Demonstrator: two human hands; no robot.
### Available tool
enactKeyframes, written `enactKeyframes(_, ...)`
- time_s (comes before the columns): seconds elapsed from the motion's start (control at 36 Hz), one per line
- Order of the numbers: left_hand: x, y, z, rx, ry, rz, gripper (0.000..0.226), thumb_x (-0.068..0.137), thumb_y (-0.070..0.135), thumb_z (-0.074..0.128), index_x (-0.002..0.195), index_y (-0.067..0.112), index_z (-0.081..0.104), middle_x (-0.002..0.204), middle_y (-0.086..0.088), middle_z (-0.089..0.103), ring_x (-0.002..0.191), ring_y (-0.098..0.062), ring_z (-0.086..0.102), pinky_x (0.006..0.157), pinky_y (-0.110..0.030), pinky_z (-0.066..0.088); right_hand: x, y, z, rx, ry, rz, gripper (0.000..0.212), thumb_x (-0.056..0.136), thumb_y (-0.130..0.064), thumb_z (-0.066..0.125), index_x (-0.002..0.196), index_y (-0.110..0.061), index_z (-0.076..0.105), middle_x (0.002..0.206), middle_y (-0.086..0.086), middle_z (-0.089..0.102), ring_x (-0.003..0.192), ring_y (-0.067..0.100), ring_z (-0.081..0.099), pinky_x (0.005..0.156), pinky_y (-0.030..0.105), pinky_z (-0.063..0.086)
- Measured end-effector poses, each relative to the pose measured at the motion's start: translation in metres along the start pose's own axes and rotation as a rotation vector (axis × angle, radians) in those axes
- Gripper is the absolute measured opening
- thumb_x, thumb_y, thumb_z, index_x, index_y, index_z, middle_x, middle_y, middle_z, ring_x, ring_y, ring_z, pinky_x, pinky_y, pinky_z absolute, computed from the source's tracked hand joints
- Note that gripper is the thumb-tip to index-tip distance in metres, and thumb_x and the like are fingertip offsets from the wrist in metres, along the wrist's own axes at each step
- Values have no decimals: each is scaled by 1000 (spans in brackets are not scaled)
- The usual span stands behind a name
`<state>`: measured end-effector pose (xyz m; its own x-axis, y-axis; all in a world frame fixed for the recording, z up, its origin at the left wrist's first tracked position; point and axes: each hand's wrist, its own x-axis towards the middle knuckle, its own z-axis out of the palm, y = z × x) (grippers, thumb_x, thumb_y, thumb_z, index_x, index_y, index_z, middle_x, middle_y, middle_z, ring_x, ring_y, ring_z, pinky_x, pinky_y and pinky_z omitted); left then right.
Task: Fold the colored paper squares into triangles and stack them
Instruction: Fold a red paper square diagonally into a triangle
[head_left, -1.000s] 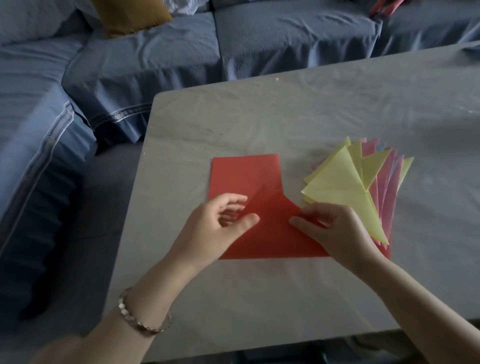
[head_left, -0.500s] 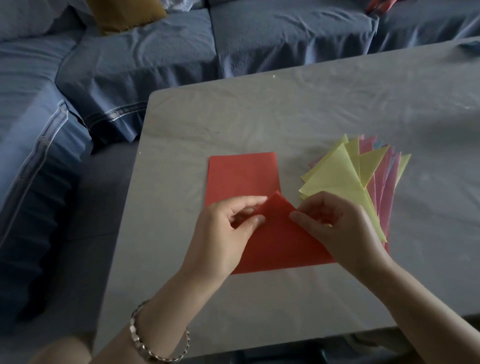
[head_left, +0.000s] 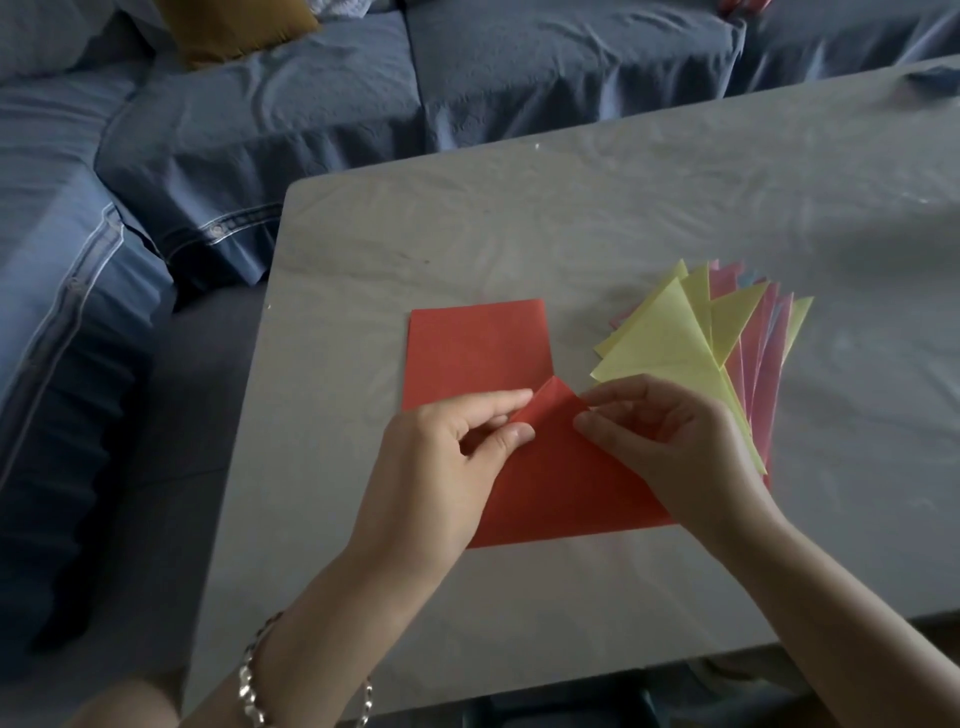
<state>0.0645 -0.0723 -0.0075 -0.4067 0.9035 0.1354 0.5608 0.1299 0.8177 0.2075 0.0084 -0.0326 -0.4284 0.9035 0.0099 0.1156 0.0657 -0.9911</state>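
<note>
A red paper square (head_left: 475, 353) lies on the grey table (head_left: 519, 249), with one corner folded up and over toward its middle. My left hand (head_left: 447, 467) pinches the left side of that raised flap between thumb and fingers. My right hand (head_left: 670, 441) pinches the flap's right side. To the right lies a fanned stack of folded triangles (head_left: 670, 338), yellow on top and pink beneath; my right hand covers its near end.
A blue sofa (head_left: 311, 119) wraps round the table's far and left sides, with a mustard cushion (head_left: 234, 26) at the back. The table's near edge (head_left: 467, 701) runs close to my forearms. A bracelet sits on my left wrist.
The folded red corner has been lifted and drawn further across the sheet. Both hands have closed in on the flap's tip, and the view has shifted slightly.
</note>
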Motion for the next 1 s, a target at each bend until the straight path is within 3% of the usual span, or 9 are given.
enactKeyframes(0.14,-1,1,0,-3,-19,21,28,77,15,72,101,28,69,79,21,65,77,4,63,75,-9,47,-2,-5,-2,-49,47,-23,20,73,-15,72,70,-34,69,60,-18,66,57,-5,57,58,7,43)
enactKeyframes(0.28,-3,1,0,-50,-16,13,28,77,13,70,99,29,69,78,19,67,75,3,64,72,-6,46,-4,-9,-3,-77,39,-18,19,72,-16,72,73,-35,70,74,-16,71,70,3,64,72,20,51)
enactKeyframes(0.39,-4,2,-2,-57,-5,20,28,77,12,70,100,28,68,78,19,66,76,-1,64,70,-7,47,-4,-12,-3,-59,42,-21,19,71,-17,73,72,-35,71,74,-18,71,72,3,66,74,21,53)
enactKeyframes(0.67,-2,6,-5,-60,24,51,37,75,15,72,91,46,61,78,14,66,77,-6,62,66,-6,46,-4,-17,-2,-39,40,-53,21,71,-16,73,71,-37,70,75,-18,70,73,2,65,70,14,51)
enactKeyframes(0.78,-3,6,-3,-34,39,75,37,75,16,73,94,46,62,77,17,65,79,-22,60,65,-13,47,-5,-17,-2,-52,25,-65,23,73,-15,71,73,-38,69,77,-22,69,74,-2,64,68,10,50)
enactKeyframes(0.83,-3,6,-3,-8,51,109,33,76,18,72,100,40,63,77,22,63,79,-17,61,64,-13,47,-5,-18,-2,-46,11,-67,23,74,-13,70,75,-37,69,79,-24,69,74,-4,64,67,8,49)
enactKeyframes(0.92,-3,7,-4,17,54,170,33,75,22,66,107,27,64,78,25,62,77,3,61,65,-9,48,-5,-18,-1,-27,-3,-70,23,75,-11,69,77,-34,69,77,-26,68,75,-6,64,65,6,47)
enactKeyframes(1.0,-2,6,-4,22,41,193,32,76,21,63,108,19,67,82,21,64,79,4,61,66,-12,50,-5,-19,0,-18,-10,-78,24,75,-10,69,77,-34,69,73,-27,68,74,-8,64,64,4,46)
